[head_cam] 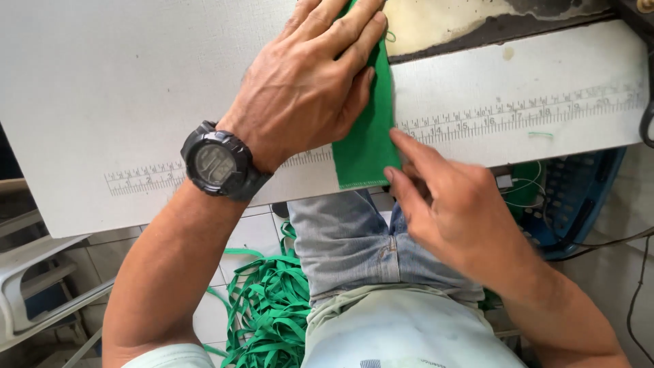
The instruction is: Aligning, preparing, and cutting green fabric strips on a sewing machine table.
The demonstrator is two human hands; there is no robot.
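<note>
The left hand (300,88) lay flat, fingers spread, pressing the green cloth (364,140) to the table (122,95) at upper centre. The right hand (449,211) pinched its lower edge between fingertips. Uneven pulling there could skew the cloth off the printed ruler (518,116).

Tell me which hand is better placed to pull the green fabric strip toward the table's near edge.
Right, probably. The right hand already pinches the green fabric strip at its near end, while the left hand lies flat on top, pinning it to the white table.
</note>
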